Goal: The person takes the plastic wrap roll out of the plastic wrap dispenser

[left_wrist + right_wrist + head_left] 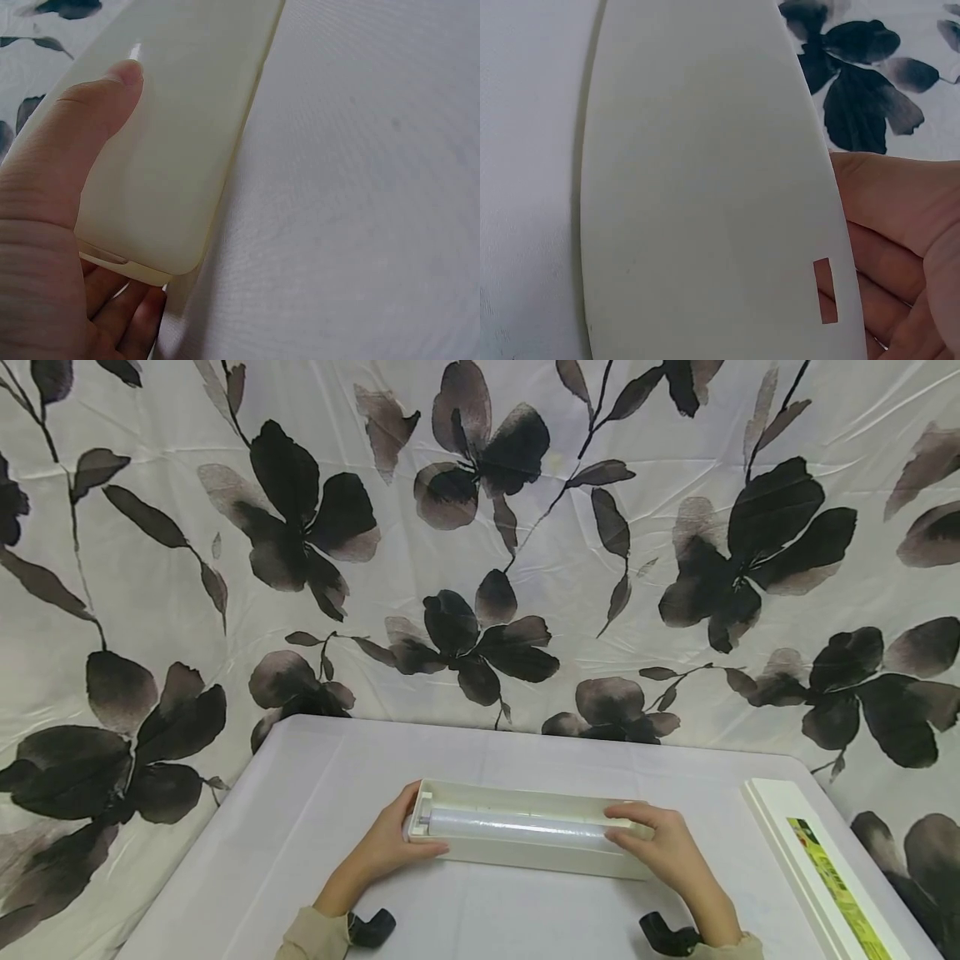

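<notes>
A long cream plastic dispenser box (525, 857) lies open-topped on the table, with a shiny roll of clear film (517, 827) inside it. My left hand (393, 835) grips the box's left end, thumb along the front wall and fingers behind the end. In the left wrist view that thumb (112, 94) lies flat on the smooth wall (172, 165). At the opposite end my right hand (660, 839) reaches over the rim and pinches the roll, covering its right end. Through a small slot in the wall (705, 187), the right wrist view shows some of its fingers.
To the right lies a long white lid (780, 852) with a yellow-green label (840, 889), slanting toward the table's front. Behind the white-covered table (525, 752) hangs a floral cloth (465, 552). Black wrist mounts (372, 928) show at both sleeves.
</notes>
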The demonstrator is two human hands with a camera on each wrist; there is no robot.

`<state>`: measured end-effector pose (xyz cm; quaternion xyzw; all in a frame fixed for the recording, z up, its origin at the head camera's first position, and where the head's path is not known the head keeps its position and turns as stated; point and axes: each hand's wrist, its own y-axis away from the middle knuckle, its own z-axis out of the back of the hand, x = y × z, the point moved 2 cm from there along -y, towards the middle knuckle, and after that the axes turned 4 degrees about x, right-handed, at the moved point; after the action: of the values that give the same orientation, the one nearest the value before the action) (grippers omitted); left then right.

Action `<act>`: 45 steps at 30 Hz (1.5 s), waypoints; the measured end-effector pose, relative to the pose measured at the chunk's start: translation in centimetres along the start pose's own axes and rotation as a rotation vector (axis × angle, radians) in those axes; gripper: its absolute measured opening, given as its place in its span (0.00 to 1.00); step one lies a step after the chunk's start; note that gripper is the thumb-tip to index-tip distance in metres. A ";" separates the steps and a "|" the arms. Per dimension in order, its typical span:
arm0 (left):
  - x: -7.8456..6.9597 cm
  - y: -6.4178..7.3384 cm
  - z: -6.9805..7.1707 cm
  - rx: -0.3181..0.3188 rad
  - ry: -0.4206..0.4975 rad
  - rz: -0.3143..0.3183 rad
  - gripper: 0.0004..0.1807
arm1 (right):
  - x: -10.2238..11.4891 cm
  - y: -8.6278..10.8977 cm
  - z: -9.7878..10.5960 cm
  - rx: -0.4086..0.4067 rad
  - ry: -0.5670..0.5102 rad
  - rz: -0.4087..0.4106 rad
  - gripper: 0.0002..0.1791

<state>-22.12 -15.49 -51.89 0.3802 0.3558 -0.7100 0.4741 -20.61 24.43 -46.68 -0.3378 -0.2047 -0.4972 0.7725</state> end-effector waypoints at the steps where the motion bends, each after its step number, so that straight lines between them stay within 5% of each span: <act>1: -0.5 0.1 0.0 0.002 -0.001 0.000 0.54 | 0.0 0.0 0.0 0.006 0.002 0.003 0.15; 8: -3.3 0.7 0.7 0.022 0.007 -0.010 0.52 | 0.2 -0.1 -0.3 0.048 0.025 0.005 0.16; 22: -3.0 0.9 0.6 0.011 0.024 -0.018 0.52 | 0.5 -1.3 -0.6 0.176 0.044 0.009 0.16; 29: 1.2 -0.2 -0.1 -0.002 -0.010 -0.023 0.54 | 0.5 -2.1 -0.9 0.280 -0.044 -0.051 0.17; 45: 1.1 -0.2 0.1 0.018 0.023 -0.032 0.54 | 0.4 -3.3 -2.5 0.327 -0.145 -0.075 0.19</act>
<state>-22.64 -15.98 -52.77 0.3868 0.3606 -0.7164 0.4551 -23.47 21.49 -47.07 -0.2347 -0.3506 -0.4598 0.7814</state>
